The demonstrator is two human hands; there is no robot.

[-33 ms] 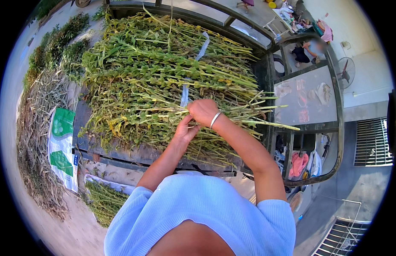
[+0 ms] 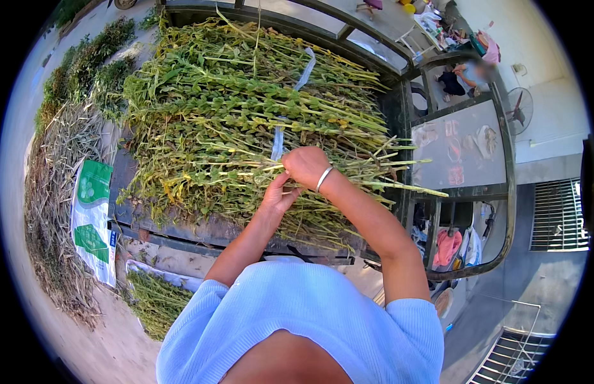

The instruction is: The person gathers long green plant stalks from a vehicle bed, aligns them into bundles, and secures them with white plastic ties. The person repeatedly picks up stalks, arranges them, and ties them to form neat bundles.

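Note:
Bundles of cut green stalks with small pods and leaves [image 2: 245, 105] lie across the bed of a dark metal-framed cart. Over the nearest bundle runs a pale plastic strip [image 2: 277, 142], its lower end reaching my fingers. My right hand [image 2: 306, 165], with a silver bangle at the wrist, is closed at that end. Just below it, my left hand [image 2: 281, 194] is pinched, its fingertips meeting the right hand's. The bit of strip between the fingers is mostly hidden. Another pale strip [image 2: 304, 69] crosses the farther bundle.
The cart's rail frame [image 2: 509, 211] rises on the right. Dry stalks [image 2: 60, 211] and a green-and-white sack [image 2: 94, 221] lie on the left. More green stalks [image 2: 157, 301] rest on a sheet at lower left. A person [image 2: 469, 73] sits near a fan [image 2: 519, 110].

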